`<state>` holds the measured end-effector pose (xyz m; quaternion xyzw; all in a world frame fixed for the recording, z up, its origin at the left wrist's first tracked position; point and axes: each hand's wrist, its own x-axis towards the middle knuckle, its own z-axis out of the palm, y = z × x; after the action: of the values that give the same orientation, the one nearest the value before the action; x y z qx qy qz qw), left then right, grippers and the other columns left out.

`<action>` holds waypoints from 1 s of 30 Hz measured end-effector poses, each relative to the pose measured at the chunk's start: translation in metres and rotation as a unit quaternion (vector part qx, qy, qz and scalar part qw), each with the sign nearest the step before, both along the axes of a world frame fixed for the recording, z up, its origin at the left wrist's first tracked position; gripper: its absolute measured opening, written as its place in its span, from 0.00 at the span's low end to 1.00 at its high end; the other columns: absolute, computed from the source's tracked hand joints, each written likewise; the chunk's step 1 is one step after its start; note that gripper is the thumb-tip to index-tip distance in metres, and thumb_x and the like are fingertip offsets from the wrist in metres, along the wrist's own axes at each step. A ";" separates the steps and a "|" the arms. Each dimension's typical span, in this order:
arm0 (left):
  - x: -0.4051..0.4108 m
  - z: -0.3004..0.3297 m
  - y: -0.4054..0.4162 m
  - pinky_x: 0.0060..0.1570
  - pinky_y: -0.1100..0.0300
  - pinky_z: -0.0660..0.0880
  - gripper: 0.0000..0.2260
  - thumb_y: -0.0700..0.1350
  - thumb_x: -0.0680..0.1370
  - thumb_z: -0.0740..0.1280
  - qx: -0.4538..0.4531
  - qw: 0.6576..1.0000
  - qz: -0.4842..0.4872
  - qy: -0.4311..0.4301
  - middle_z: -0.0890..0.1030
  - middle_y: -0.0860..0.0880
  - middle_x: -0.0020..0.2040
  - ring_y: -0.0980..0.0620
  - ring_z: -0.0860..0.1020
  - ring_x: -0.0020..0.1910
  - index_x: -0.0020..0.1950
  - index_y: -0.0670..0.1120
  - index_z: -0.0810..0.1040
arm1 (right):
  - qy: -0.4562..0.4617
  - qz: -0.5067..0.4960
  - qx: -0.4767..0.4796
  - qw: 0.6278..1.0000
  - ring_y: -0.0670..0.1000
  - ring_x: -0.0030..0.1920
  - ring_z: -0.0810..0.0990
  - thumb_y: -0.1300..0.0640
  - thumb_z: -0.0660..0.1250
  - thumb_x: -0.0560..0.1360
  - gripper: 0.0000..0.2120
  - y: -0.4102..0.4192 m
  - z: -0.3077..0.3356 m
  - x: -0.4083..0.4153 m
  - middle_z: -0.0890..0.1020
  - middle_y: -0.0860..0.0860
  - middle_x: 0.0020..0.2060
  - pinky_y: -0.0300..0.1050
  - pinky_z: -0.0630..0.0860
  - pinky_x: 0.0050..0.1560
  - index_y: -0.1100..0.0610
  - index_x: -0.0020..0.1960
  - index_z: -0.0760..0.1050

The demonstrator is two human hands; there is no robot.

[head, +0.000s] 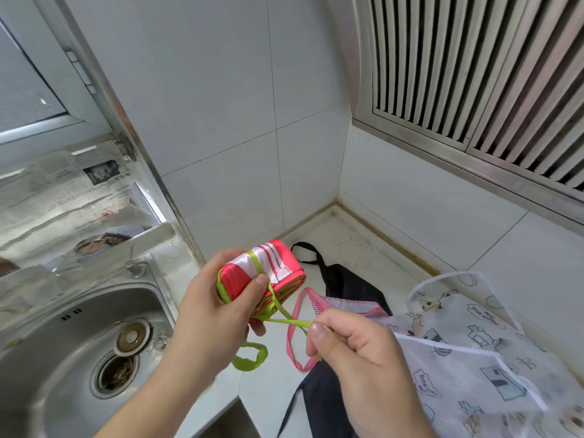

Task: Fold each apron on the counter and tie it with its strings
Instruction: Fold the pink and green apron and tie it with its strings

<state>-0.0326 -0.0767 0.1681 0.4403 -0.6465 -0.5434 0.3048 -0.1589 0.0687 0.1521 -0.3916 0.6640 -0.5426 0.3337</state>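
Kitchen counter (335,245), folded apron (271,273) in left hand (215,314)

- A home kitchen, small and lived-in.
- A round stainless steel sink (63,352) with a drain strainer (115,373) is set into the pale surface (341,238).
- Glossy white wall tiles (221,121) meet in a corner behind it.
- A slatted metal range hood (474,74) hangs at the right.
- Newspaper (63,200) lines the window ledge above the sink.

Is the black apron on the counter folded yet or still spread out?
Still spread: the black apron lies loose on the counter, its strap trailing.
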 end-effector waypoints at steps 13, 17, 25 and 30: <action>0.009 -0.001 0.003 0.29 0.54 0.76 0.10 0.44 0.77 0.76 0.076 0.979 -0.178 -0.070 0.84 0.43 0.39 0.43 0.81 0.29 0.55 0.56 0.83 | 0.193 -0.097 -0.036 0.976 0.52 0.41 0.81 0.56 0.73 0.77 0.09 -0.010 0.009 -0.021 0.80 0.47 0.37 0.44 0.77 0.38 0.51 0.38 0.81; 0.010 0.005 0.009 0.31 0.51 0.77 0.12 0.42 0.78 0.75 0.104 0.958 -0.262 -0.047 0.84 0.42 0.41 0.44 0.80 0.31 0.60 0.51 0.82 | 0.199 -0.089 -0.038 0.975 0.50 0.44 0.81 0.60 0.78 0.73 0.10 -0.020 0.012 -0.028 0.78 0.44 0.43 0.40 0.77 0.41 0.49 0.38 0.82; 0.013 0.010 0.015 0.35 0.50 0.78 0.16 0.52 0.76 0.77 0.167 0.946 -0.276 -0.032 0.85 0.41 0.45 0.42 0.81 0.34 0.61 0.51 0.80 | 0.201 -0.043 -0.020 0.978 0.48 0.46 0.82 0.58 0.77 0.75 0.08 -0.024 0.010 -0.032 0.80 0.44 0.43 0.45 0.80 0.43 0.49 0.39 0.81; 0.005 0.009 0.020 0.27 0.57 0.71 0.06 0.47 0.76 0.76 0.111 0.978 -0.177 0.005 0.84 0.40 0.37 0.41 0.79 0.28 0.52 0.53 0.83 | -0.010 -0.161 -0.027 0.986 0.48 0.50 0.85 0.46 0.72 0.78 0.06 -0.019 -0.006 -0.020 0.84 0.45 0.48 0.53 0.83 0.54 0.45 0.53 0.78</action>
<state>-0.0280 -0.0572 0.1773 0.3474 -0.6480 -0.6595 0.1566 -0.1788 0.0495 0.1465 -0.2829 0.7002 -0.6111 0.2374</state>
